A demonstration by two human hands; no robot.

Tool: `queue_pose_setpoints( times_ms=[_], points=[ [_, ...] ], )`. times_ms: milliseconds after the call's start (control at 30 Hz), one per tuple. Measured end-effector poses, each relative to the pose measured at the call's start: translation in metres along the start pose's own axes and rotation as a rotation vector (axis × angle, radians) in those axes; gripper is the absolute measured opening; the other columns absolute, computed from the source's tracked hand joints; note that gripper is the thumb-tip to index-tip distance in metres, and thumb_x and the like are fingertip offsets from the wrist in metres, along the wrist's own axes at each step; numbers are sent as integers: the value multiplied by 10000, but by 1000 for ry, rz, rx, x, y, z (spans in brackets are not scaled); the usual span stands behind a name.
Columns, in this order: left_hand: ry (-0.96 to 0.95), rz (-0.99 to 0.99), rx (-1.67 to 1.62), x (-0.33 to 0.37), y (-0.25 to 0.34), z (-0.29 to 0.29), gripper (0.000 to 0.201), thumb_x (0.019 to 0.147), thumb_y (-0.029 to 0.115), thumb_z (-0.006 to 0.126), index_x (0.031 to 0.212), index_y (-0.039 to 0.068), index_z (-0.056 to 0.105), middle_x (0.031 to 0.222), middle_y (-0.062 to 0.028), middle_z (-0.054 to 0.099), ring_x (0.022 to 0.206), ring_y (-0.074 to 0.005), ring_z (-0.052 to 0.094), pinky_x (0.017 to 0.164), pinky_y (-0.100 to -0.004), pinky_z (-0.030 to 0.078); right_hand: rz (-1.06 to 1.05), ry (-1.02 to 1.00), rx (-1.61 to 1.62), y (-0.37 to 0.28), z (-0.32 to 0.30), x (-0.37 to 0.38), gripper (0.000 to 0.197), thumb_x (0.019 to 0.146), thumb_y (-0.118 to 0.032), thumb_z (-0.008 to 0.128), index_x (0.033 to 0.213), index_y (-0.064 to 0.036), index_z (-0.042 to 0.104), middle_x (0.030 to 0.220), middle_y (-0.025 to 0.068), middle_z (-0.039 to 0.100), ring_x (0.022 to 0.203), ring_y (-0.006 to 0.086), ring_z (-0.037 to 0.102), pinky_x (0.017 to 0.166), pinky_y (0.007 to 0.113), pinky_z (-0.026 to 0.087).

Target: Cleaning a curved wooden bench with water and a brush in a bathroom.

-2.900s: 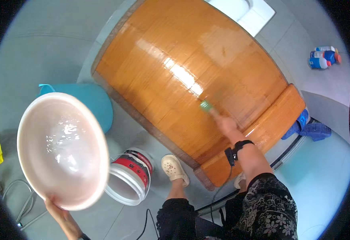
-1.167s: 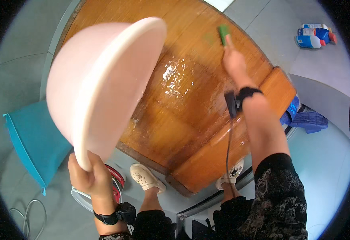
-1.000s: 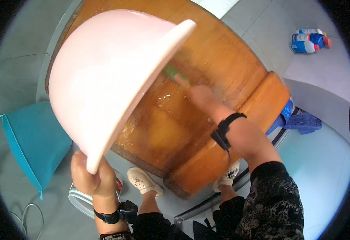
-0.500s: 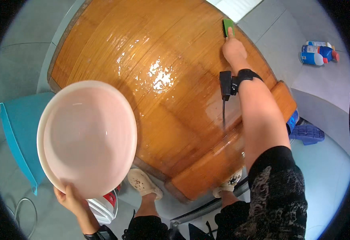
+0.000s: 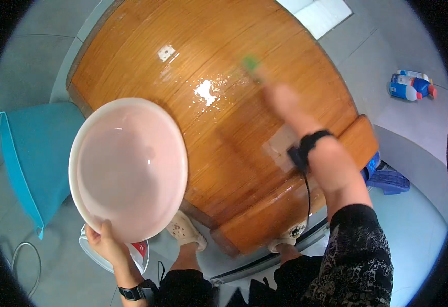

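Tool (image 5: 250,63) (green, blurred) in R hand (image 5: 285,105), long axis pointing fwd-L.

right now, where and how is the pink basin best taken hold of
Probably by the thick cream rim at its near, lower-left edge, coming from the person's side, as the left hand does. The pink basin is held with its open mouth facing the camera, and its outward-rolled lip offers an edge to pinch.

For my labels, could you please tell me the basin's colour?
The basin is pale pink, clearest in the head view.
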State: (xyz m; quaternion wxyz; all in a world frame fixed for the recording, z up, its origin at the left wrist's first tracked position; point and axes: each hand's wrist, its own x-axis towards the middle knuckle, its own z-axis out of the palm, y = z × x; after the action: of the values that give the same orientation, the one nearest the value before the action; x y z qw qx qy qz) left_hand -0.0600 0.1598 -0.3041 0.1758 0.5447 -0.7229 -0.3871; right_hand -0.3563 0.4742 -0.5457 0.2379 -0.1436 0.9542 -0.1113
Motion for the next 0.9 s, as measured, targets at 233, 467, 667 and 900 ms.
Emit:
queue_pose_setpoints(
  times_ms=[233, 467, 667, 900],
  points=[
    [-69, 52, 70, -6, 12, 13, 273, 746, 32, 499, 1009, -43, 496, 942, -74, 541, 835, -136, 507, 779, -271, 399, -16, -108, -58, -17, -12, -5, 454, 879, -263, 340, 1315, -251, 212, 808, 241, 583, 714, 357, 580, 634, 433, 456],
    [-83, 68, 111, -4, 14, 17, 207, 760, 17, 493, 959, -38, 505, 890, -58, 547, 790, -119, 508, 749, -247, 401, 80, -162, -93, -27, -6, 2, 510, 876, -257, 364, 1340, -260, 153, 826, 226, 589, 736, 365, 578, 661, 430, 454],
    [-105, 88, 107, -4, 19, 24, 198, 755, 12, 487, 945, -39, 510, 865, -55, 544, 775, -112, 503, 729, -238, 399, 304, 100, 16, -6, -29, 34, 526, 872, -241, 371, 1337, -316, 138, 770, 239, 582, 710, 362, 582, 645, 443, 451],
    [-116, 92, 129, -5, 19, 27, 215, 747, 8, 485, 953, -47, 510, 866, -63, 541, 788, -122, 508, 739, -243, 399, 282, 125, 36, 9, -44, 52, 509, 881, -265, 345, 1342, -283, 130, 774, 248, 577, 712, 369, 577, 642, 453, 453]
  ],
)
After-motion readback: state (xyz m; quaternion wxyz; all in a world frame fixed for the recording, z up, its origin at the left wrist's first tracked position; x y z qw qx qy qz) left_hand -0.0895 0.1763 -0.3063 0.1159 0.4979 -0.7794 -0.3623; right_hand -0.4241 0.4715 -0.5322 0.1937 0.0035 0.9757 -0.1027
